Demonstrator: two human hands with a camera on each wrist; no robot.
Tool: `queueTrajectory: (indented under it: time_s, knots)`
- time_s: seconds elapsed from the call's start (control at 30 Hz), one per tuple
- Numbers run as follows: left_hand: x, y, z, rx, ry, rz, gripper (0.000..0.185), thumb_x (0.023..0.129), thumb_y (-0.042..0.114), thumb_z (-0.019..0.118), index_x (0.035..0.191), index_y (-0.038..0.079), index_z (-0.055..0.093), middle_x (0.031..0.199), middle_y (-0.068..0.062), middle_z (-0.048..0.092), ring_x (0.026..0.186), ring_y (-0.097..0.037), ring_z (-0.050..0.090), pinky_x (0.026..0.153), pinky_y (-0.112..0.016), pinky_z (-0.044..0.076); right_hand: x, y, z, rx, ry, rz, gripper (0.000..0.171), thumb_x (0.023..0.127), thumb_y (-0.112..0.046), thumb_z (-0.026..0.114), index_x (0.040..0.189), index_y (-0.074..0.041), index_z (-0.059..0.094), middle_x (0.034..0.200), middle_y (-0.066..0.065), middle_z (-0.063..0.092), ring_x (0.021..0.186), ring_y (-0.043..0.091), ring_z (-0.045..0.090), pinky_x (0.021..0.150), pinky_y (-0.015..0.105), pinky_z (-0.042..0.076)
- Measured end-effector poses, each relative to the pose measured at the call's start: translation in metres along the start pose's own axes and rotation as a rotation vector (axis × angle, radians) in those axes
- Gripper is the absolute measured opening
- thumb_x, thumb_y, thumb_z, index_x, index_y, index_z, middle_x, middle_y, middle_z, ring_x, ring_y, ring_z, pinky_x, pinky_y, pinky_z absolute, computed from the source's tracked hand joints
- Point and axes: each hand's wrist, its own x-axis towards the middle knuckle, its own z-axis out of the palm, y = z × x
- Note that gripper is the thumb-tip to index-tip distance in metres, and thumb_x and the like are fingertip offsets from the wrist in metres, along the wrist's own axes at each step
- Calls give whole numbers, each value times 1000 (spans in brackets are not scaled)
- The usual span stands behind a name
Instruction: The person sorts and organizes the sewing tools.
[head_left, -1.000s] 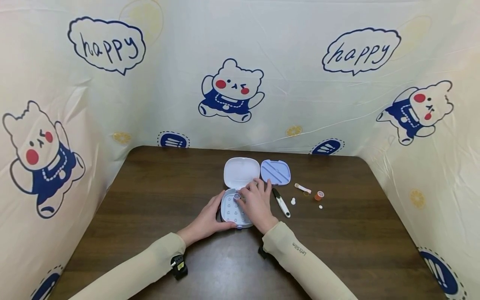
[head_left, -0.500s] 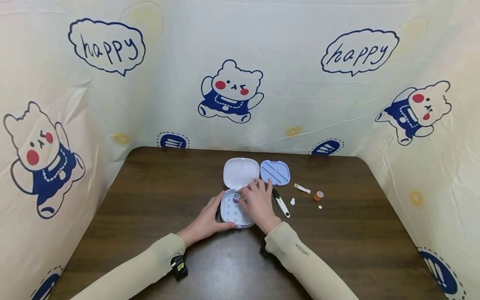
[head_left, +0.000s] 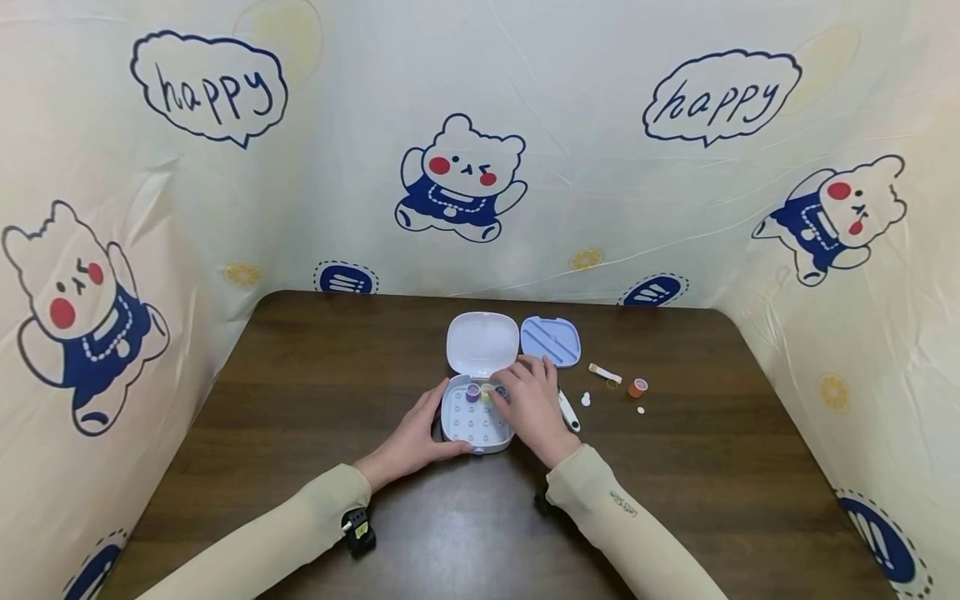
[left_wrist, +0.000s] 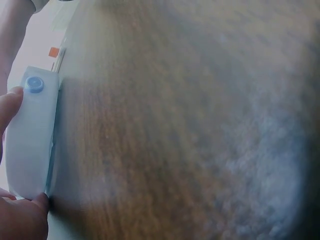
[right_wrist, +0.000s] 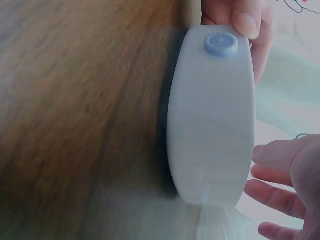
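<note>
An opened white case (head_left: 453, 421) with rows of pegs lies mid-table, its lid (head_left: 483, 343) tipped back. A purple thread spool (head_left: 472, 393) stands on the back row. Beside it sits a yellow thread spool (head_left: 486, 390), whose right side my right hand (head_left: 534, 404) pinches with thumb and index finger. Something blue shows between those fingers, partly hidden. My left hand (head_left: 411, 437) grips the case's left side, thumb at the front near the latch. The blue round latch (right_wrist: 220, 44) is plain in the right wrist view, where the spools are hidden.
A lilac divided tray (head_left: 551, 342) lies behind right. To the right are a white-handled tool (head_left: 569, 411), partly under my hand, a pinkish-white strip (head_left: 604, 375), an orange spool (head_left: 637, 388) and small white pieces (head_left: 586, 399). A printed curtain surrounds the table.
My right hand has shifted right, off the purple spool, uncovering the yellow one. The purple spool stays on the back row. My left hand keeps its grip on the case.
</note>
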Motion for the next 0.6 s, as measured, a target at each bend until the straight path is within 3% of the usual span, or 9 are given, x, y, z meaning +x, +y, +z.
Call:
queueTrajectory:
  time_s: [0.37,0.6]
  knots:
    - [0,2,-1,-2,-3,-21,118,82,43,89,167,7,16,166,-19,28,150,-34,35,120,-54,33,-8,16,-9,45,45,25,20,91,-20,83,108,-11,80,106,6,77,125,37,56,111,57,37]
    - [0,3,0,-11,7,-29,118,81,43,90,167,7,17,166,-19,28,150,-34,35,120,-54,33,-15,27,-16,39,42,59,21,90,-19,84,110,-12,80,111,7,77,126,39,56,111,59,37]
